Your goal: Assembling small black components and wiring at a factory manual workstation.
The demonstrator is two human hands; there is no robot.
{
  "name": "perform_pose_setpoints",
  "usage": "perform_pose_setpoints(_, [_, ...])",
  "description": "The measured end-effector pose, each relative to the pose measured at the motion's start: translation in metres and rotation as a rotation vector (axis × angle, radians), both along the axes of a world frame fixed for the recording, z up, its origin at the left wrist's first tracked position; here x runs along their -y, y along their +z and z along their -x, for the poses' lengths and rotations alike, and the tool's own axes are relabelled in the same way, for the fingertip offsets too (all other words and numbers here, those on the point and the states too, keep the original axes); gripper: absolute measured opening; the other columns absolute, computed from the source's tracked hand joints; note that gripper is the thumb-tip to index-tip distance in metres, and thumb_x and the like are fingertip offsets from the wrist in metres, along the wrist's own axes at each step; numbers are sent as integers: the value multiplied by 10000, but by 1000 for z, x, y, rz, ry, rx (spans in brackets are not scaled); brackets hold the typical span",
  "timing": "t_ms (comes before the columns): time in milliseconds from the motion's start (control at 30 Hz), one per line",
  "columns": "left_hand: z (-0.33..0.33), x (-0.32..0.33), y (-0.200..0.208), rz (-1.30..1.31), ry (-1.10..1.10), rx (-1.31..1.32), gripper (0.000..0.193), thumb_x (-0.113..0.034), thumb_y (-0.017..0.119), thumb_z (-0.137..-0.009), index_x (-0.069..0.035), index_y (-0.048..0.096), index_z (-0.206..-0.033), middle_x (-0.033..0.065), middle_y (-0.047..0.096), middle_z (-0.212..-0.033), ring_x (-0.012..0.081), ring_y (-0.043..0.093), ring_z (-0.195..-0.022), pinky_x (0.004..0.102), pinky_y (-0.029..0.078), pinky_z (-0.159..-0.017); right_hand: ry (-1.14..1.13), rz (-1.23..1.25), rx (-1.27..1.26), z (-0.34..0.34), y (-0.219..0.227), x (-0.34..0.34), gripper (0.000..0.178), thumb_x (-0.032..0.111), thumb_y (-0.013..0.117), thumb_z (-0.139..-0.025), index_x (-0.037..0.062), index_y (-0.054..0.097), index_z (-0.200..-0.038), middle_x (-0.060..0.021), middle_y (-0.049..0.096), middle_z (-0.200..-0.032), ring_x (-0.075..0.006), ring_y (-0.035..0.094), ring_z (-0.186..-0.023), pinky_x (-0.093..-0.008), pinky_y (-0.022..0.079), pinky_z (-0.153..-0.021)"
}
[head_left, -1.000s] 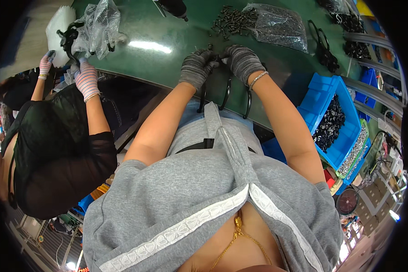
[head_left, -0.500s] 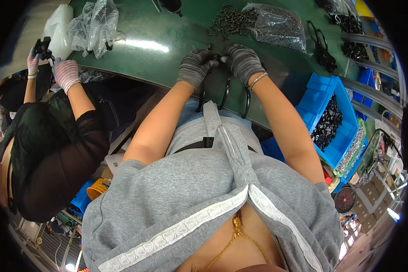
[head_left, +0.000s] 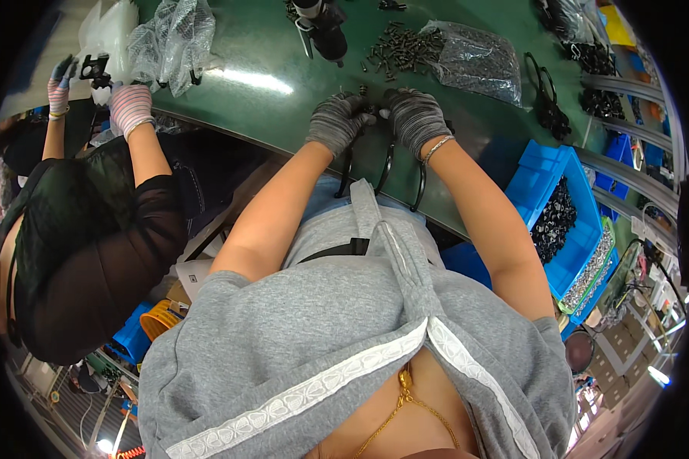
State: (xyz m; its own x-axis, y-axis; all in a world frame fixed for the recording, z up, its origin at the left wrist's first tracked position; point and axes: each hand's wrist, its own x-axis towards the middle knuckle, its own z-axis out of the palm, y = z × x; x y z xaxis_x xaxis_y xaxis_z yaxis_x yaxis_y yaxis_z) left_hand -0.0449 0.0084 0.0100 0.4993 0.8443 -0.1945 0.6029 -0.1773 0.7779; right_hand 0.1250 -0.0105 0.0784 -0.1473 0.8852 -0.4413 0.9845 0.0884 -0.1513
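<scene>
Both my hands wear dark grey striped gloves and meet over the near part of the green bench. My left hand (head_left: 335,124) is closed, its fingers pressed on a small black part that is mostly covered by the gloves. Close by on the other side, my right hand (head_left: 417,118) is closed at the same part, fingers curled down. Below the hands, curved black rods (head_left: 386,170) reach toward the bench's near edge; how they join the part is hidden. A dark screw (head_left: 363,90) stands upright between the fingertips.
A black power screwdriver (head_left: 325,34) hangs beyond my hands. Dark screws (head_left: 403,50) lie beside a clear bag (head_left: 481,65). A blue bin (head_left: 540,164) of black parts stands right. At left, a co-worker's striped glove (head_left: 132,107) is beside a black part (head_left: 95,69).
The whole view has shifted slightly, with the bench lower in it. The power screwdriver has come nearer and to the right. My hands remain together at the black part.
</scene>
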Motion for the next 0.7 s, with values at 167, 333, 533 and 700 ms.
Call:
perform_pose_setpoints(167, [-3, -2, 7, 70, -32, -45, 367, -289, 742, -774, -116, 704, -1095, 135, 658, -1059, 316, 634, -989, 400, 493, -888, 195, 3, 77, -3, -15, 0, 376, 358, 451, -986, 59, 677, -950, -174, 683, -1016, -327, 646, -988, -426, 496, -859])
perform_pose_setpoints(333, [-1, -1, 0, 30, -13, 19, 384, -278, 766, -753, -104, 699, -1089, 137, 655, -1040, 325, 629, -975, 405, 496, -873, -24, 5, 44, 0, -22, 5, 395, 361, 415, -1001, 94, 704, -978, -145, 705, -896, -319, 682, -881, -432, 524, -794])
perform_pose_setpoints(533, [2, -1, -3, -31, -21, -72, 349, -275, 749, -783, -98, 696, -1078, 136, 656, -1038, 328, 628, -969, 408, 500, -863, -35, 17, 51, -4, -11, 1, 429, 418, 417, -992, 90, 694, -980, -157, 683, -975, -320, 656, -937, -445, 499, -814])
perform_pose_setpoints(700, [0, -1, -7, 17, -25, -29, 347, -272, 741, -784, -101, 694, -1082, 135, 655, -1048, 329, 628, -971, 412, 501, -864, 317, -192, 79, -17, -20, 5, 350, 383, 460, -967, 115, 677, -1026, -113, 639, -1044, -301, 598, -1013, -452, 448, -858])
